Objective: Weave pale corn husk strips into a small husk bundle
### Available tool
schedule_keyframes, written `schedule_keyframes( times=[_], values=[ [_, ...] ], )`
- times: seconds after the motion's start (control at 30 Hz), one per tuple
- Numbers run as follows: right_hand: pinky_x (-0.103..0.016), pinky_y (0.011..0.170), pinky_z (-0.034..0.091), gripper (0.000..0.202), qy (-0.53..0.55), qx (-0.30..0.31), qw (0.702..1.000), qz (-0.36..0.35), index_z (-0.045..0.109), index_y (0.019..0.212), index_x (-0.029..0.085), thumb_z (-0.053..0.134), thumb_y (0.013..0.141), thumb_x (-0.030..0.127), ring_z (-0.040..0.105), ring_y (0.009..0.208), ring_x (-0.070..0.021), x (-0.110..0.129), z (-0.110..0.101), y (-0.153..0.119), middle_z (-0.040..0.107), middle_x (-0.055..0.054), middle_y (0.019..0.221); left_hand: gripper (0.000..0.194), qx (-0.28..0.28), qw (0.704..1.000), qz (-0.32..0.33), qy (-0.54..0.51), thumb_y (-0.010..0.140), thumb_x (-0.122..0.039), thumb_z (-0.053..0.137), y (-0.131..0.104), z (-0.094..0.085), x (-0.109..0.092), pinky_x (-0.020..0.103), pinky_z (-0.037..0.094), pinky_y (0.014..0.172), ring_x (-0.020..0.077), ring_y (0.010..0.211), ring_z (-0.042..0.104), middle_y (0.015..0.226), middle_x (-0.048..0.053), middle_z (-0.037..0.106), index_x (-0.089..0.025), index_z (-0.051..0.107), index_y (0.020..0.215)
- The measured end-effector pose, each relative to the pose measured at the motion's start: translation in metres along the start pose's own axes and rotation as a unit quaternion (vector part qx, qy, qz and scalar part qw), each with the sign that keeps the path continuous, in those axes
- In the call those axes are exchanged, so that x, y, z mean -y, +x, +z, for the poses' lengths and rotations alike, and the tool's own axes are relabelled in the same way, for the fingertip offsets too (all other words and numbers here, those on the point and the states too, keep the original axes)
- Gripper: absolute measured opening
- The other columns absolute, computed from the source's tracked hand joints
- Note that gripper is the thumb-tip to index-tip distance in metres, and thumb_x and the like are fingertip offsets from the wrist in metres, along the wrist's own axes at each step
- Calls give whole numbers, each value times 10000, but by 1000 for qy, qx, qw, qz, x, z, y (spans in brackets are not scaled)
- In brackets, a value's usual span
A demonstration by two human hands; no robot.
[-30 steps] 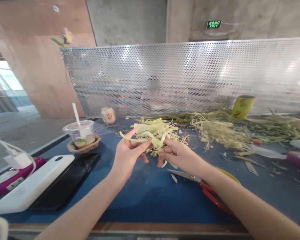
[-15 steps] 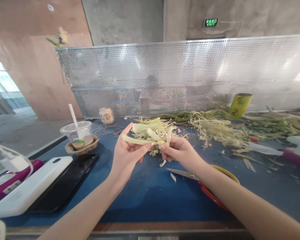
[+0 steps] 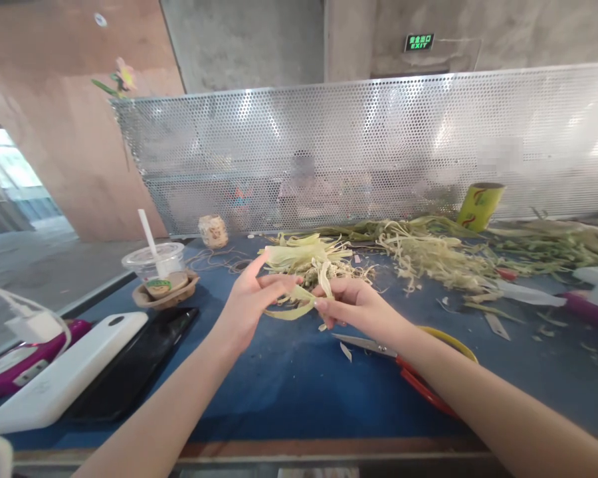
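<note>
My right hand (image 3: 351, 302) is closed in a pinch on pale green, husk-like leaf strips (image 3: 292, 313). One strip loops left and down from its fingertips, and another piece stands up above them. My left hand (image 3: 252, 295) is at the other side of the loop, thumb and a finger drawn together at the strip by the right fingertips, the index finger raised. Its exact grip is partly hidden. Just behind both hands lies a bundle of pale leaf strips (image 3: 299, 253). Scissors (image 3: 361, 343) with red and yellow handles lie under my right forearm.
Shredded strips (image 3: 428, 259) lie at right on the blue table (image 3: 279, 398), near a yellow-green tube (image 3: 481, 207). A lidded cup (image 3: 154, 265), white power bank (image 3: 70, 372), black phone (image 3: 134, 365) and twine roll (image 3: 212, 232) are left. A perforated metal screen (image 3: 329, 153) stands behind.
The strip, held stretched between both hands before, now bends into a downward loop. My right fingers have moved slightly left and down, and my left fingertips have shifted along the strip.
</note>
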State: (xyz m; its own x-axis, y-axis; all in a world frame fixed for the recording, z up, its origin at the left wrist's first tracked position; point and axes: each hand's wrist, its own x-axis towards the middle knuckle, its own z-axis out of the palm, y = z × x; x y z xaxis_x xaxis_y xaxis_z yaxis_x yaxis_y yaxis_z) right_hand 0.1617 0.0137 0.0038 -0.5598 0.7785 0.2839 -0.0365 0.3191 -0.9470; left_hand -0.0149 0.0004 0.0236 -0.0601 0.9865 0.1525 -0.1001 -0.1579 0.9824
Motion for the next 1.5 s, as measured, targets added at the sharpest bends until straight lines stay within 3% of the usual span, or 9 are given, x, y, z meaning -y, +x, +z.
schedule_keyframes(
  times=[0.23,0.47,0.63,0.73,0.83,1.07,1.2,1.37,1.5],
  values=[
    [-203,469,338,243,-61,-33,997,35,655,713,152,619,740,391,439,457,-68,-6,0,2,508,35,486,972,-8,998,51,38,544,-173,778,0,0,2,257,466,678,138,679,619,560,-59,614,-114,278,1375],
    [-207,482,331,292,-91,-14,995,42,668,761,137,529,807,390,428,464,-66,-2,0,1,516,26,511,908,-79,984,152,42,586,-199,765,7,-9,1,240,466,685,138,724,624,617,-35,634,-152,304,1367],
    [-198,469,333,283,-35,-72,996,25,581,741,146,516,811,412,409,459,-54,-2,-2,4,531,25,568,1071,4,999,3,34,628,-316,741,6,-3,5,258,464,612,167,781,628,1010,124,649,-123,46,1420],
    [-197,460,327,266,-16,-83,996,6,545,697,155,561,779,407,412,463,-53,-4,-3,6,530,30,572,1080,71,993,-51,78,591,-257,770,3,0,6,271,454,642,155,696,624,812,65,682,-95,86,1411],
    [-200,457,328,260,-19,-105,994,2,538,667,158,590,756,397,411,465,-57,-5,-3,7,509,38,549,1068,70,989,-32,126,583,-242,771,-1,2,4,263,429,626,145,626,605,633,-11,655,-105,106,1407],
    [-211,466,331,227,-8,-131,991,22,564,724,166,598,751,389,409,468,-65,-7,-7,6,514,38,563,1036,131,977,-31,164,605,-283,748,-4,-4,2,283,417,623,159,625,596,652,-11,651,-150,109,1410],
    [-214,459,304,249,-22,-147,989,11,593,730,159,591,756,407,380,462,-62,-9,-11,9,518,30,573,923,121,975,-20,185,633,-255,726,-4,-9,-2,264,414,612,139,619,581,649,-25,626,-153,197,1383],
    [-222,480,336,356,8,-79,996,30,608,717,151,508,803,481,411,469,-67,-6,-6,8,547,6,600,938,104,986,21,126,677,-231,689,-9,0,-1,262,469,639,135,732,608,895,18,609,-199,93,1401],
    [-226,523,350,347,-8,-89,996,20,690,827,176,489,829,459,431,527,-90,-3,-1,5,511,18,578,997,89,993,43,61,664,-214,711,-12,10,6,236,474,562,128,666,624,920,26,615,-237,49,1409]
  ],
)
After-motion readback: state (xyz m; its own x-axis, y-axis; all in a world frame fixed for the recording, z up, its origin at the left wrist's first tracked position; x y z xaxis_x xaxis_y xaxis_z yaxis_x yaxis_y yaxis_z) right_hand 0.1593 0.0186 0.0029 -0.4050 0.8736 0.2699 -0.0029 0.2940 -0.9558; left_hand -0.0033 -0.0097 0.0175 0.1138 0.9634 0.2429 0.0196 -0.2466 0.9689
